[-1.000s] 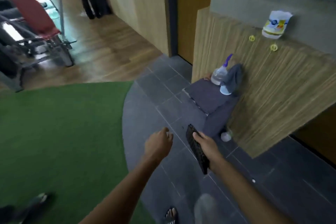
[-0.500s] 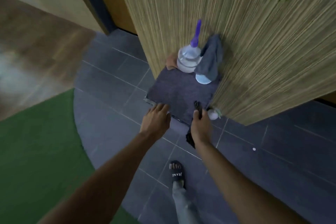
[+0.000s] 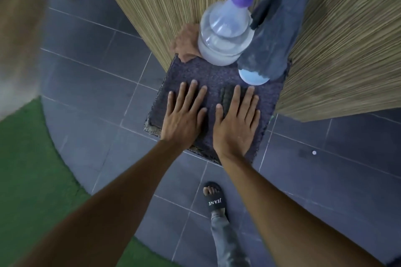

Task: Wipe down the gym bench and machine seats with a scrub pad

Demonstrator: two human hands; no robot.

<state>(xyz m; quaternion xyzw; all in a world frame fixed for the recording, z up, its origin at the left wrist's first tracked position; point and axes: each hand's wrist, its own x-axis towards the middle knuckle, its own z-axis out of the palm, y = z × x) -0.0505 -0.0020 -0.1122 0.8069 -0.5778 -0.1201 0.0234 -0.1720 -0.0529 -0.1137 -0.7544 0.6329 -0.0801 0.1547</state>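
Observation:
A dark scrub pad (image 3: 226, 98) lies on a low block covered in dark purple carpet (image 3: 213, 73), mostly under my right hand (image 3: 237, 121). That hand lies flat on the pad with straight fingers. My left hand (image 3: 184, 118) rests flat on the carpet just left of it, fingers straight and spread. Both palms face down.
A clear spray bottle with a purple nozzle (image 3: 226, 34), a grey cloth over a pale blue bottle (image 3: 271, 47) and a brown rag (image 3: 185, 44) stand at the block's far edge against a striped wooden panel (image 3: 338, 56). Grey floor tiles, green turf (image 3: 26, 158) at left, my sandalled foot (image 3: 213, 198) below.
I have walked up and bent over the block. My right hand carried the pad upright, then laid it on the carpet and flattened on it. My left hand came down flat beside it.

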